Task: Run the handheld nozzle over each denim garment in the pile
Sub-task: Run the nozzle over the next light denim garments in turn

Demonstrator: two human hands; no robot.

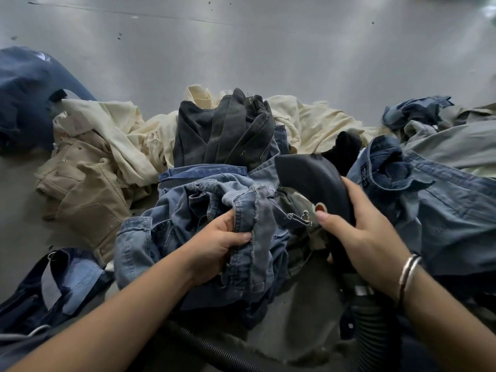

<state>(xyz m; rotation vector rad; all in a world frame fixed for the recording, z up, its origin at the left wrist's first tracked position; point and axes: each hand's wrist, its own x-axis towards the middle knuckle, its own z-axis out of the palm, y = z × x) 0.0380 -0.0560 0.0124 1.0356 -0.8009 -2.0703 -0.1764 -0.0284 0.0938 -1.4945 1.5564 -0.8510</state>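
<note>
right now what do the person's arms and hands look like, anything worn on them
Both forearms are bare, with no sleeves in view and no gloves. The right hand has two thin silver bangles at the wrist, side by side. The left hand and its wrist carry nothing: no ring, watch or band that shows. The nails that show are short and unpainted.

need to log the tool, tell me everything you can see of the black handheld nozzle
The black handheld nozzle is a smooth, matte, curved plastic-looking head pointing up and left over the faded blue denim garment. A red button sits beside the thumb. The right hand grips its neck; a ribbed black hose runs from its base.
</note>
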